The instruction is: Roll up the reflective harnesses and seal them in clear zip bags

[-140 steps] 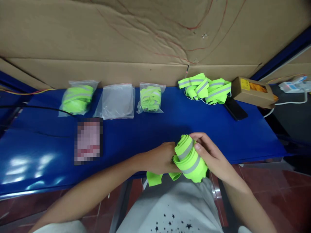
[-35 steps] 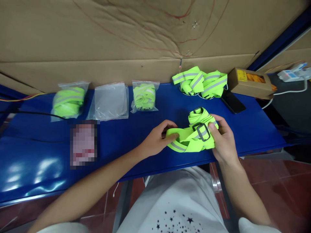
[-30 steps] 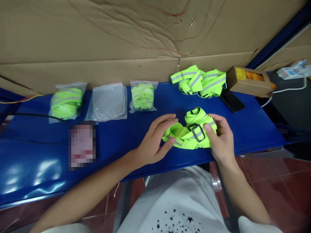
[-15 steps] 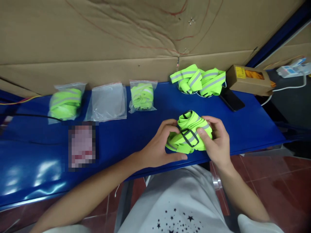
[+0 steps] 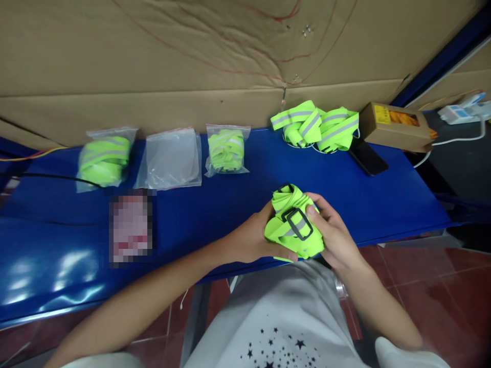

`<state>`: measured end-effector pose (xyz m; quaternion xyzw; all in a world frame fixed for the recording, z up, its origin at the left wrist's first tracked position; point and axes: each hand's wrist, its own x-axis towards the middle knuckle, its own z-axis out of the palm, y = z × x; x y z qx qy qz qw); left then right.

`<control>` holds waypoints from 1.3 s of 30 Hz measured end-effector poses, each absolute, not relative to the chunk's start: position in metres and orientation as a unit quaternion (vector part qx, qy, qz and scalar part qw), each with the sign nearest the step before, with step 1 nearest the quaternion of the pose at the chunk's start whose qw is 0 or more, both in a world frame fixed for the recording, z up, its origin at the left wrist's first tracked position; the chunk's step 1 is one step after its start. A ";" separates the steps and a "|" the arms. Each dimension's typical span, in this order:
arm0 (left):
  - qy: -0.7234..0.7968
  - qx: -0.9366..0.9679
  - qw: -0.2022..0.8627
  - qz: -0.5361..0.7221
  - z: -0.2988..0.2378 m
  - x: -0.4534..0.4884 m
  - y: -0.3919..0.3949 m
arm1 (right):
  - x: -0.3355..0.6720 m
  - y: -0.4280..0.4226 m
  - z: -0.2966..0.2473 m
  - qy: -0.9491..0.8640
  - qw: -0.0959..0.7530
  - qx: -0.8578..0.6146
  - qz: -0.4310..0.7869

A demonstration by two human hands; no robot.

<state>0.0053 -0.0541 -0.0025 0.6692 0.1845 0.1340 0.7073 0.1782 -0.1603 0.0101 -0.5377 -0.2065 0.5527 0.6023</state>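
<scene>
We have one brown cardboard panel (image 5: 153, 56) standing behind one blue table (image 5: 215, 209), the two biggest things here. Next in size is a single windowed cardboard box (image 5: 391, 135) at the right end, with orange stuff showing through its opening.

We count five yellow-green reflective strap bundles. Two are bagged: a bigger one (image 5: 104, 161) at the left and a smaller one (image 5: 227, 149) nearer the middle. Between them lies one flat pile of clear zip bags (image 5: 171, 161); how many it holds we cannot tell. Two loose bundles, one (image 5: 298, 124) beside the other (image 5: 337, 130), sit unbagged at the back right. The fifth, the held bundle (image 5: 282, 230), is above the table's near edge, between our hands.

By our judgement, two are finished, the held one looks almost fully gathered but is not bagged, and the loose pair may need bagging too.

Our left hand (image 5: 255, 237) is clamped around the held bundle's left side, thumb along the bottom; our right hand (image 5: 332, 232) grips its right side, thumb on top.

Smaller yet are one black phone (image 5: 369, 156) by the box and, on the held bundle's face, a black rectangular buckle (image 5: 307, 221).
</scene>
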 end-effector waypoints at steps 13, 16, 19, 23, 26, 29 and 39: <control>-0.041 0.918 0.031 0.392 -0.007 -0.004 -0.045 | 0.165 -0.163 0.000 -0.108 0.544 -0.475 0.683; -0.116 0.924 -0.046 0.361 0.011 -0.009 -0.049 | 0.164 -0.167 -0.003 -0.088 0.515 -0.445 0.727; -0.125 0.930 -0.049 0.341 0.024 -0.012 -0.050 | 0.166 -0.169 -0.005 -0.058 0.463 -0.408 0.785; -0.117 0.931 -0.032 0.344 0.028 -0.012 -0.052 | 0.165 -0.168 -0.001 -0.090 0.412 -0.403 0.812; -0.072 0.929 0.014 0.363 0.027 -0.010 -0.057 | 0.165 -0.167 0.002 -0.158 0.396 -0.420 0.801; -0.004 0.913 0.184 0.365 0.025 -0.008 -0.059 | 0.170 -0.167 0.004 -0.233 0.386 -0.427 0.784; 0.355 0.734 0.484 0.318 0.011 0.003 -0.040 | 0.158 -0.169 -0.026 -0.455 0.506 -0.574 0.455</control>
